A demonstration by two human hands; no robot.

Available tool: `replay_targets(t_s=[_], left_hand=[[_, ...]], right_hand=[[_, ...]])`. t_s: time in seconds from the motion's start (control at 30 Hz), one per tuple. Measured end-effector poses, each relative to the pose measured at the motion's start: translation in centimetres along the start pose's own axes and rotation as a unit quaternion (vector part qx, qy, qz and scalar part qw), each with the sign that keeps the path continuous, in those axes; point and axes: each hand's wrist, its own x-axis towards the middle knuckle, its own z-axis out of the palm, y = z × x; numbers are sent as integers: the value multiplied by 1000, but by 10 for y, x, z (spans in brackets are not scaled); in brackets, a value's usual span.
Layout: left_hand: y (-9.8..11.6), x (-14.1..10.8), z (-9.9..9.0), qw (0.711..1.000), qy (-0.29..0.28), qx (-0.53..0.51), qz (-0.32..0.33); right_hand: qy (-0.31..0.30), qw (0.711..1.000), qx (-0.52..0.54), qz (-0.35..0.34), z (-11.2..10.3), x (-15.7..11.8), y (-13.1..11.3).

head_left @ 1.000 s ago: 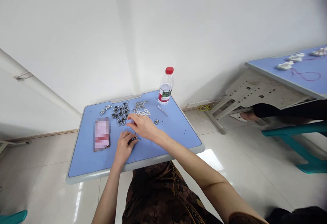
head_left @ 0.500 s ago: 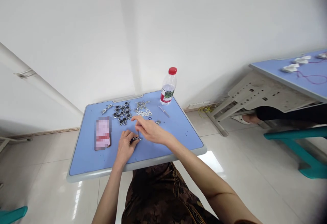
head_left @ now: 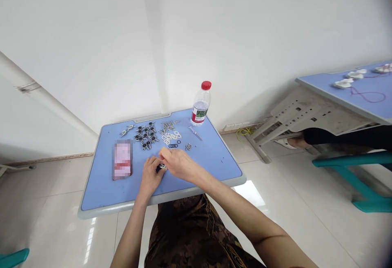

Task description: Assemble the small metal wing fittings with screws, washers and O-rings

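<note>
My left hand [head_left: 150, 174] rests on the blue desk [head_left: 211, 166] and pinches a small black-and-metal part [head_left: 162, 166]. My right hand [head_left: 179, 164] meets it from the right, its fingertips on the same part, which is mostly hidden by my fingers. Beyond my hands lie a cluster of black-and-metal fittings [head_left: 145, 135], a heap of metal screws [head_left: 168, 127], white washers [head_left: 169, 138], black O-rings [head_left: 173, 146] and tiny metal beads [head_left: 188, 147]. A small screwdriver [head_left: 195, 133] lies to their right.
A pixelated phone [head_left: 122, 160] lies at the desk's left. A water bottle with a red cap [head_left: 200, 104] stands at the far edge. To the right are a second blue desk [head_left: 352, 92], a person's black-sleeved arm [head_left: 343, 137] and a teal chair frame [head_left: 352, 166].
My right hand has moved left and closed in on the small part in my left hand. Several black O-rings now show beside the washers, where only one showed before.
</note>
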Motion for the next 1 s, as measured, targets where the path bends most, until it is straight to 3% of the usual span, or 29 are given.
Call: replay_targets(t_s=[0.3,0.47,0.63,1.0], left_hand=[[2,0,-3,1000,2,-9,0],[3,-1,-2,1000,6,-10,-2],[3,-2,-2,1000,5,-15,-2],[7,-8,-6,1000,9,-19,8]], right_hand=[[29,996,2,84,0,6,1],[-4,999,37,37,-14,6,-1],[-30,997,66,29,-13,5,2],[1,999,47,-7,-5,-2,1]])
